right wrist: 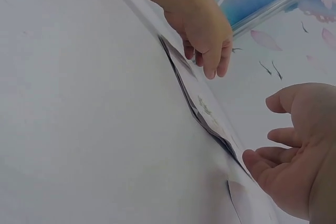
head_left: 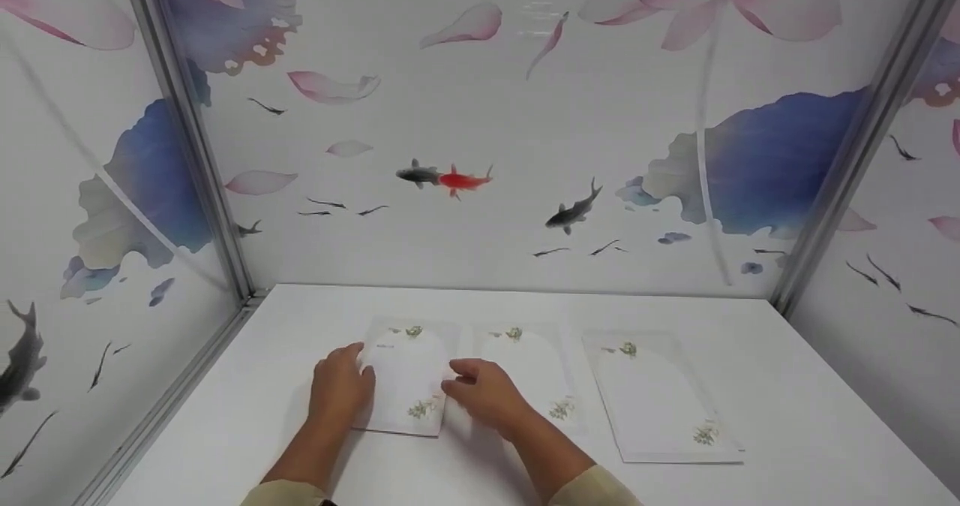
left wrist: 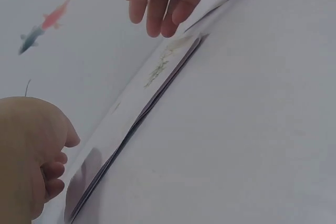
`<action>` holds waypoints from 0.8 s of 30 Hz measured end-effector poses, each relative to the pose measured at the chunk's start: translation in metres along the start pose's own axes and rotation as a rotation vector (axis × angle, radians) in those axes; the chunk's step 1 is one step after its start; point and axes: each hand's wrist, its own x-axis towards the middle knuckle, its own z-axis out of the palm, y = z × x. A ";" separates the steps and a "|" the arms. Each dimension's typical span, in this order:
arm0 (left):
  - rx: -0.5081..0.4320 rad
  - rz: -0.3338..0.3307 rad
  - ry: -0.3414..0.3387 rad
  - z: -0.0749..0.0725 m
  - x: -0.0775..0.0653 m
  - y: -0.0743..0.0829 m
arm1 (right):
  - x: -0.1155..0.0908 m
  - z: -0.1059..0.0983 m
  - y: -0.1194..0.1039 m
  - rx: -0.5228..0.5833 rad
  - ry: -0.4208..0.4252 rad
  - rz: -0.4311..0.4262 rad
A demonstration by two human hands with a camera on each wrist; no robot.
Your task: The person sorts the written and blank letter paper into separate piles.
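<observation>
A thin stack of printed paper sheets (head_left: 401, 393), with plant drawings in its corners, lies on the white table between my two hands. At its left edge is my left hand (head_left: 340, 390), fingers extended and slightly bent. My right hand (head_left: 486, 393) is beside the right edge, its fingers loosely bent with nothing visible in them. Whether either hand touches the paper, I cannot tell. From the right wrist view, the stack's layered near edge (right wrist: 189, 103) looks slightly wavy, and the left hand (right wrist: 207, 35) appears over its far end.
A second similar sheet (head_left: 536, 363) lies partly behind the right hand and forearm. Farther right is a third set of printed sheets (head_left: 660, 408), slightly askew. Panels painted with lotus and fish (head_left: 465, 183) enclose the table (head_left: 795, 416) at the back and sides.
</observation>
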 end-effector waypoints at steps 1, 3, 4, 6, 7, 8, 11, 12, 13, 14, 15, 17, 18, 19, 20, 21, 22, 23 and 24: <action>-0.001 0.014 0.011 0.001 0.000 0.002 | 0.000 -0.003 0.001 -0.002 0.000 -0.003; -0.013 0.048 0.031 0.005 -0.002 0.008 | -0.001 -0.009 0.005 -0.002 0.003 -0.008; -0.021 0.069 0.041 0.008 -0.002 0.011 | -0.002 -0.013 0.005 0.005 0.003 -0.008; -0.046 0.098 0.050 0.015 -0.003 0.021 | -0.004 -0.023 0.007 0.021 0.013 -0.003; -0.056 0.104 0.048 0.018 -0.004 0.026 | -0.005 -0.028 0.008 0.030 0.020 0.002; -0.067 0.107 0.042 0.022 -0.005 0.032 | -0.006 -0.034 0.010 0.034 0.028 0.004; -0.098 0.110 0.013 0.033 -0.008 0.048 | -0.010 -0.052 0.019 0.028 0.058 0.012; -0.108 0.112 0.001 0.036 -0.009 0.053 | -0.011 -0.058 0.022 0.019 0.071 0.010; -0.118 0.118 -0.011 0.040 -0.009 0.058 | -0.012 -0.065 0.026 0.013 0.081 0.009; -0.128 0.131 -0.021 0.043 -0.010 0.061 | -0.013 -0.071 0.030 0.009 0.095 0.011; -0.135 0.150 -0.028 0.046 -0.010 0.065 | -0.014 -0.078 0.033 0.011 0.109 0.015; -0.154 0.180 -0.043 0.051 -0.012 0.073 | -0.017 -0.090 0.038 0.016 0.140 0.024; -0.163 0.196 -0.051 0.054 -0.013 0.076 | -0.018 -0.096 0.041 0.020 0.154 0.032; -0.171 0.209 -0.057 0.057 -0.015 0.080 | -0.019 -0.102 0.044 0.026 0.166 0.041; -0.179 0.221 -0.062 0.060 -0.016 0.084 | -0.020 -0.107 0.046 0.027 0.176 0.047; -0.187 0.230 -0.071 0.062 -0.018 0.089 | -0.022 -0.112 0.048 0.024 0.186 0.053; -0.194 0.234 -0.082 0.065 -0.020 0.093 | -0.023 -0.118 0.051 0.017 0.193 0.060; -0.194 0.237 -0.095 0.067 -0.022 0.098 | -0.024 -0.122 0.052 0.013 0.198 0.065; -0.200 0.240 -0.107 0.069 -0.024 0.103 | -0.025 -0.127 0.054 0.008 0.199 0.065</action>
